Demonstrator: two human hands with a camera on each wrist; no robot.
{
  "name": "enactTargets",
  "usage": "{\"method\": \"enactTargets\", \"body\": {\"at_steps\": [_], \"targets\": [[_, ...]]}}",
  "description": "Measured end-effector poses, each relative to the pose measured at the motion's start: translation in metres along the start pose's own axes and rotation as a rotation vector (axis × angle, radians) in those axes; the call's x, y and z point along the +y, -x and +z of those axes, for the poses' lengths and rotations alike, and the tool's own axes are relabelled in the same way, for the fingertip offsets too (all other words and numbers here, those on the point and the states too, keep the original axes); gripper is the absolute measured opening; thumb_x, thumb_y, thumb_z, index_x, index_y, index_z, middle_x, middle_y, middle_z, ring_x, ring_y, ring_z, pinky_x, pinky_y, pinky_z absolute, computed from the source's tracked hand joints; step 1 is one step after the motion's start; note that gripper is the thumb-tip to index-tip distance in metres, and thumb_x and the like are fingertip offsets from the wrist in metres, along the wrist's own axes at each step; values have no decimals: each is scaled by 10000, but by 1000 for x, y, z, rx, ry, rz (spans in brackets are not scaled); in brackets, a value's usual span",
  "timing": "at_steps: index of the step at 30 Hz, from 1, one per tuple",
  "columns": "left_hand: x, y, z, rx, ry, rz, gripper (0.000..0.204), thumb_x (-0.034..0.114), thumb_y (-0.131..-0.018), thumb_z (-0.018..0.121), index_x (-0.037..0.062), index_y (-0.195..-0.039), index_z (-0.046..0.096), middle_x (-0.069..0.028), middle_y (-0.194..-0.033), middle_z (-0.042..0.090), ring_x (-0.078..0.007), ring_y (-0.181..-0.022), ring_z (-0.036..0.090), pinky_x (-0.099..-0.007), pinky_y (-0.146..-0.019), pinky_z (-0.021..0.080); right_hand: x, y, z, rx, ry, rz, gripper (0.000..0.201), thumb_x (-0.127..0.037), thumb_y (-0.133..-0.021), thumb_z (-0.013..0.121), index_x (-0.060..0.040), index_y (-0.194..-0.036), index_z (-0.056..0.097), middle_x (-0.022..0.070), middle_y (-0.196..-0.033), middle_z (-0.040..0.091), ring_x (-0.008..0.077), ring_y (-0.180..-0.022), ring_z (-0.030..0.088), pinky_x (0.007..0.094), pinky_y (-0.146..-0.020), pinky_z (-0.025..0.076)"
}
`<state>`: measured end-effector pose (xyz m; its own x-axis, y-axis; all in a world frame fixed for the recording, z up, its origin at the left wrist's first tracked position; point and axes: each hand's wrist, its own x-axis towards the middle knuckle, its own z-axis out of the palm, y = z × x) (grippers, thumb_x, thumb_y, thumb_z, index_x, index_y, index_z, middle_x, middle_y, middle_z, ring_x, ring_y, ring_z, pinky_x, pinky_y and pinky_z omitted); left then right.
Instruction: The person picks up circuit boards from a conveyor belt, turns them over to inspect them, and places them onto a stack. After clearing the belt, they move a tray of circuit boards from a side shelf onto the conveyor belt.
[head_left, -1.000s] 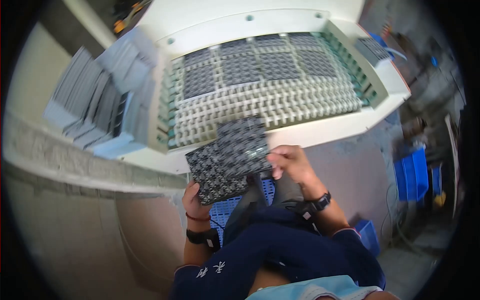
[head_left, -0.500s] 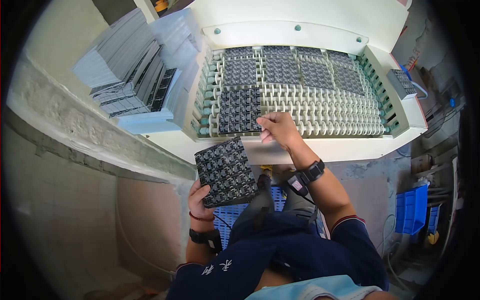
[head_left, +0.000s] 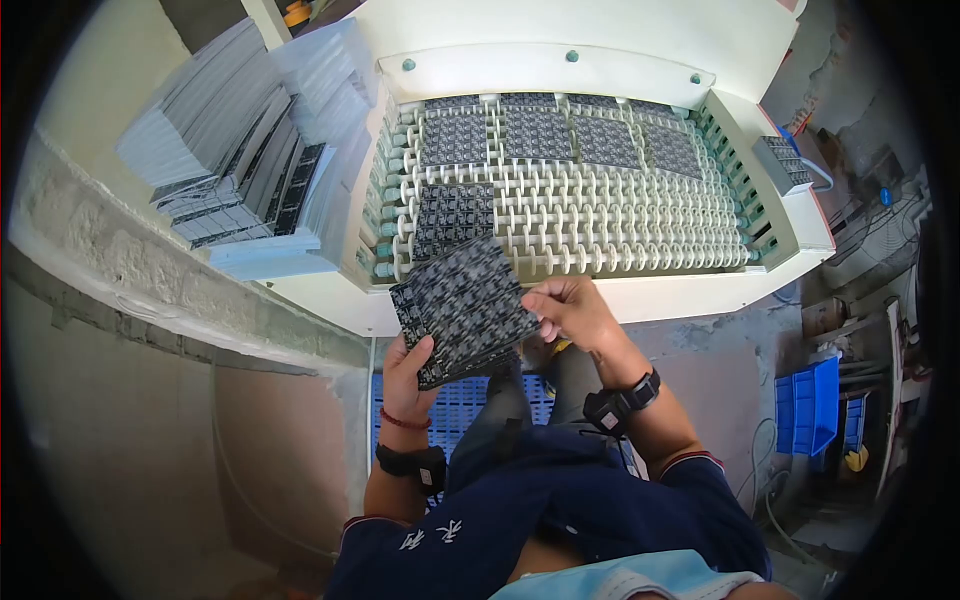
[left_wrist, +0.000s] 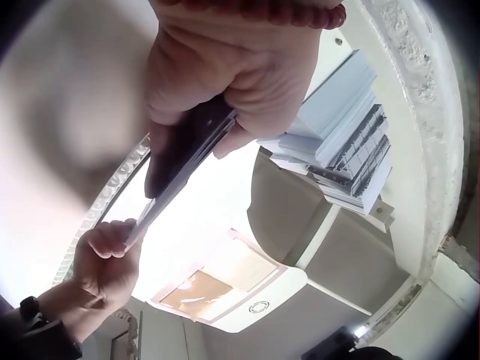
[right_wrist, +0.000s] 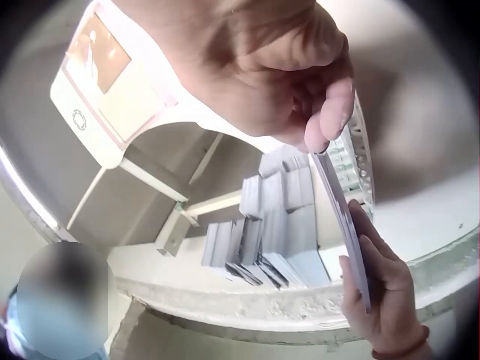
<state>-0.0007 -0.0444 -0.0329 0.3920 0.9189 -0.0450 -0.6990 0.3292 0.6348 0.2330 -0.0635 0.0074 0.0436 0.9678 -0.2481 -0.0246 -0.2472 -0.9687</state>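
Low in front of the machine, my left hand [head_left: 407, 385] grips the left corner of a thin stack of dark circuit board panels [head_left: 430, 340], its thumb on top. My right hand [head_left: 580, 320] pinches the right edge of the top circuit board panel [head_left: 470, 295], which sits skewed over the others. In the right wrist view, the panels [right_wrist: 346, 225] appear edge-on between both hands. Just beyond them, another panel [head_left: 455, 212] lies on the front left of the roller conveyor [head_left: 620, 225], its near end partly hidden by the held panels.
More panels [head_left: 540, 135] lie in rows farther back on the rollers. Upright stacks of boards and pale sheets [head_left: 225, 120] stand on the machine's left side. A small control box [head_left: 785, 165] sits on the right rim. Blue bins [head_left: 808, 405] stand at lower right.
My right hand went from the stack to the front left rollers, where a panel now lies, then came back and took the top panel's edge. The left hand kept its grip on the stack.
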Motion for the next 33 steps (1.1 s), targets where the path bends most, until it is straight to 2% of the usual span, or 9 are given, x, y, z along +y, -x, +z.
{"method": "enactTargets", "body": {"at_steps": [4, 7, 14, 18, 20, 25, 27, 30, 33], "targets": [[2, 0, 0, 40, 13, 42, 354, 11, -848, 460, -50, -1194, 409, -175, -1138, 520, -276, -994, 553, -409, -868, 454, -7, -21, -47, 203, -69, -60, 198, -151, -812, 619, 35, -747, 601, 16, -570, 538, 67, -439, 506, 182, -390, 426], [5, 7, -2, 86, 21, 6, 347, 5, -844, 465, -50, -1183, 418, -177, -1121, 528, -275, -984, 558, -407, -856, 464, -10, -42, -79, 397, 123, -84, 214, -152, -816, 599, 40, -724, 609, 25, -517, 527, 79, -402, 495, 196, -376, 418], [5, 20, -10, 123, 11, 8, 301, 18, -843, 485, -57, -1134, 458, -174, -1074, 558, -262, -929, 584, -389, -817, 484, -19, -28, -144, 603, 270, -181, 235, -168, -794, 617, 58, -733, 629, 40, -499, 532, 79, -395, 482, 208, -354, 375], [6, 19, -7, 111, 3, -19, 295, 14, -844, 478, -60, -1129, 462, -173, -1076, 558, -260, -931, 584, -386, -820, 483, -14, -16, -189, 698, 624, -96, 257, -212, -759, 635, 30, -671, 646, 74, -518, 564, 108, -424, 505, 272, -431, 406], [4, 17, -2, 101, -1, -19, 294, 8, -844, 472, -58, -1131, 462, -172, -1074, 560, -260, -932, 583, -387, -822, 480, -12, -9, -210, 862, 846, -296, 259, -220, -742, 640, 36, -703, 643, 96, -527, 569, 141, -470, 527, 298, -488, 420], [3, 19, -2, 99, 9, -17, 312, 4, -842, 471, -58, -1147, 450, -172, -1072, 560, -263, -937, 581, -385, -824, 478, -21, 5, -290, 920, 714, -165, 268, -237, -716, 666, 30, -699, 640, 101, -519, 556, 142, -497, 530, 320, -515, 416], [2, 20, -3, 75, 4, 6, 329, 37, -845, 478, -62, -1157, 437, -182, -1096, 544, -274, -961, 568, -398, -838, 469, -14, 9, -312, 964, 875, -114, 291, -258, -718, 664, 30, -688, 635, 95, -516, 554, 141, -489, 525, 318, -512, 415], [1, 19, -4, 64, 84, -3, 370, 48, -828, 471, -77, -1172, 414, -196, -1123, 525, -291, -992, 551, -416, -863, 450, -13, 20, -309, 1038, 956, -93, 303, -278, -719, 660, 25, -713, 645, 94, -528, 566, 146, -500, 537, 313, -525, 424], [1, 19, -1, -54, 201, -43, 415, 37, -801, 455, -96, -1188, 386, -210, -1139, 511, -304, -1012, 539, -425, -886, 432, 6, 18, -273, 995, 731, -407, 238, -210, -748, 635, 25, -779, 659, 81, -593, 608, 118, -555, 550, 285, -533, 430]]}}
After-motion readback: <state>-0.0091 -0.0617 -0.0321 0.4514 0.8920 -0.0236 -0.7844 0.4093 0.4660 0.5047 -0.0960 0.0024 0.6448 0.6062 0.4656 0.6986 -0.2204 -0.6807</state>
